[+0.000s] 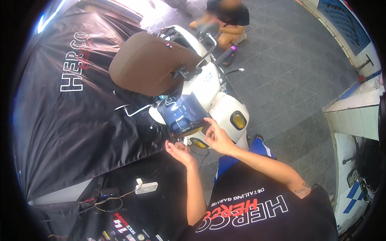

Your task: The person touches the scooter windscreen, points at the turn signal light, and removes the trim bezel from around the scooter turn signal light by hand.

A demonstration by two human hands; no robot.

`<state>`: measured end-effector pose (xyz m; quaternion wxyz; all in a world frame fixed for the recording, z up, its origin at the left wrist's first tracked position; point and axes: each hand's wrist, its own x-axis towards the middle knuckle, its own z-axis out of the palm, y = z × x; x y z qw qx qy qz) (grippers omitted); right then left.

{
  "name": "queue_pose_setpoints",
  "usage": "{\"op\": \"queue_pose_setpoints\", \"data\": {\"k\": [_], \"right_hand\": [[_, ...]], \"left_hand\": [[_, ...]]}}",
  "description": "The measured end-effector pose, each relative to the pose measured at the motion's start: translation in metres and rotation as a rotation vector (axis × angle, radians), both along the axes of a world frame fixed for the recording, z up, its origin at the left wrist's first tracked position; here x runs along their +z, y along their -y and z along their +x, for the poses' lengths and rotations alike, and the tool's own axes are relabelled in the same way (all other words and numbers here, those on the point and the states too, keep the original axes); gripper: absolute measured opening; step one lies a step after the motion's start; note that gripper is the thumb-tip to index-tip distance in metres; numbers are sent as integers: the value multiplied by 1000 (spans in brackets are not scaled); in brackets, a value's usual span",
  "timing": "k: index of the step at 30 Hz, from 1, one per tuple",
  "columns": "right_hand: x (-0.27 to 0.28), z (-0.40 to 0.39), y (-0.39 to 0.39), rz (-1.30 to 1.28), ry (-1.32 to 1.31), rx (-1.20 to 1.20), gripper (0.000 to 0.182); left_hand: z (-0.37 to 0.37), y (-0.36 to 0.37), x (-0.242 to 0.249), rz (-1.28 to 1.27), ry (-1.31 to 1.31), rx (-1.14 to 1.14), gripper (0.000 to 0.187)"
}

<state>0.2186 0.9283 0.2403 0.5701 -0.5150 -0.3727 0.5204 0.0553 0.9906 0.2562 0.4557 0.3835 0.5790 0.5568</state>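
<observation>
A white scooter (228, 105) stands in front of me, a blue tinted windscreen (185, 113) on its near end. My right hand (218, 137) is at the windscreen's lower right corner; the index fingertip is right at the edge and the thumb is held apart. Below the lower left corner, my left hand (179, 152) has its palm turned up and fingers loosely spread, holding nothing. Yellow lamps (238, 120) sit in the white body beside my hands. A large brown padded seat (144, 64) rises behind the windscreen.
Black sheeting (60, 132) with printed lettering drapes the left side. On the dark surface at lower left lie a white power strip (146, 187) and cables. Another person (231, 22) crouches beyond the scooter on the grey tiled floor (297, 76). A mirror (122, 107) sticks out left.
</observation>
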Motion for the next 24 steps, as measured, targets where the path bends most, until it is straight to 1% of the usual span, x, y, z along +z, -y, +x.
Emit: {"op": "queue_pose_setpoints", "data": {"k": [2, 3, 5, 6, 8, 10, 11, 12, 13, 14, 15, 16, 17, 18, 19, 20, 23, 24], "right_hand": [[0, 3, -1, -16, 33, -35, 81], [-1, 2, -1, -14, 45, -94, 80], [-4, -4, -1, -11, 73, -221, 78], [-9, 0, -3, 3, 42, -145, 73], [-16, 7, -4, 15, -30, -27, 65], [-20, 17, -7, 2, 74, -22, 63], [-15, 19, -6, -26, 72, -67, 62], [-12, 17, -6, -47, 54, -149, 67], [-15, 17, -5, -10, 93, -111, 71], [-16, 18, -7, 27, 131, -70, 75], [-8, 24, -5, 15, 34, 89, 78], [-10, 28, -5, 15, 20, 118, 77], [-12, 31, -6, 13, 3, 148, 76], [-11, 35, -5, 9, -13, 178, 75], [-10, 39, -5, 16, 73, 160, 70], [-9, 42, -5, -3, 87, 141, 63], [-23, 46, -11, -66, 129, 75, 53], [-25, 47, -14, -34, 199, 57, 55]], "left_hand": [[-9, -2, -6, -20, 14, -99, 44], [-7, -1, -4, -65, 39, -154, 44], [-10, -1, -3, -19, -3, -34, 43], [-8, -3, -4, 1, -15, 12, 42], [-6, -8, -4, -18, -20, 178, 54], [-25, -11, -8, -84, 68, -159, 60], [-21, -9, -4, -88, 72, -183, 61], [-20, -7, 2, -89, 70, -200, 62], [-26, -10, 1, -60, 34, -207, 64], [-24, -10, 1, -24, 18, -113, 65], [-25, -12, 1, -27, 45, -107, 65], [-27, -14, 2, -31, 70, -98, 64], [-30, -14, 4, -94, 25, -196, 63], [-31, -16, 4, -94, 14, -212, 65], [-34, -18, 3, -94, 3, -228, 67], [-40, -19, 1, -95, -10, -240, 68], [-59, -34, -15, -115, -70, -202, 63], [-61, -37, -19, -109, -111, -195, 61]]}}
